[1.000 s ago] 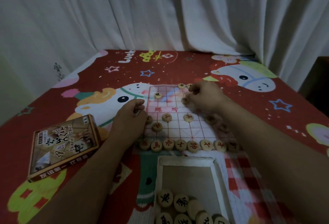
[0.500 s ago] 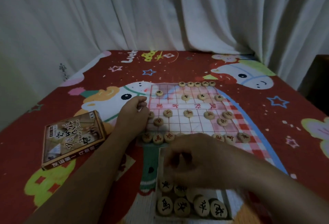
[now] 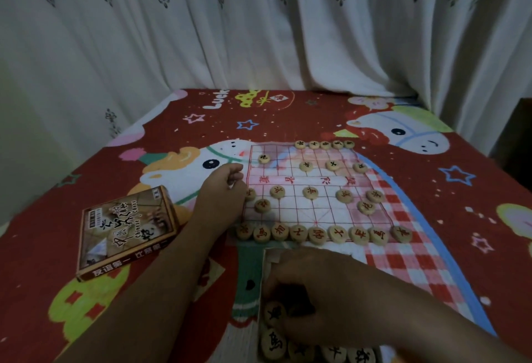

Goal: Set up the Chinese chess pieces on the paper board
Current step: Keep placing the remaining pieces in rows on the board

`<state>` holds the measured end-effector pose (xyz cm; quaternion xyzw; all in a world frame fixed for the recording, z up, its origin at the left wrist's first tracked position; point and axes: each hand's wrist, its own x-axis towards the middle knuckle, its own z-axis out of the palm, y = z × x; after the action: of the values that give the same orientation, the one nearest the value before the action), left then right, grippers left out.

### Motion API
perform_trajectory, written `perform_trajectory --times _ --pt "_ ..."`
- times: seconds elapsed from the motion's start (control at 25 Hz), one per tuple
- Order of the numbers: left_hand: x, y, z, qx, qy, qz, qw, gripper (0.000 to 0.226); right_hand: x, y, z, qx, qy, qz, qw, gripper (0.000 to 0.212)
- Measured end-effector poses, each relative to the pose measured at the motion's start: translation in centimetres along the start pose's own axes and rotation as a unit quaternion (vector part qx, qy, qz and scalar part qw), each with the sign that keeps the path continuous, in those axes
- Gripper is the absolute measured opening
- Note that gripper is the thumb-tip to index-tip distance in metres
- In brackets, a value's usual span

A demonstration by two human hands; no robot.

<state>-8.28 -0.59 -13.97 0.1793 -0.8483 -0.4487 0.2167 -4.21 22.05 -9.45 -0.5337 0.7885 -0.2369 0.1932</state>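
Right hand (image 3: 313, 293) lower, deeper in tray (image 3: 270, 256)

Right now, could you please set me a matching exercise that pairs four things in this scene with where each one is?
Things:
1. Chinese chess box
2. left hand
3. right hand
4. row of nine red-lettered pieces

Places:
A. in the white tray, over the black-lettered pieces
B. along the near edge of the paper board
C. at the left edge of the paper board
D. on the red cloth, left of the paper board

Pairs: 1-D, 2-C, 3-A, 4-B
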Motion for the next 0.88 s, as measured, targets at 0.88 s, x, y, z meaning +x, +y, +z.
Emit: perform_trajectory --times 0.88 --pt "-0.1 0.3 -0.1 0.006 -0.015 -0.019 1.0 0.038 0.9 3.3 -4.1 0.068 0.163 0.079 0.981 0.015"
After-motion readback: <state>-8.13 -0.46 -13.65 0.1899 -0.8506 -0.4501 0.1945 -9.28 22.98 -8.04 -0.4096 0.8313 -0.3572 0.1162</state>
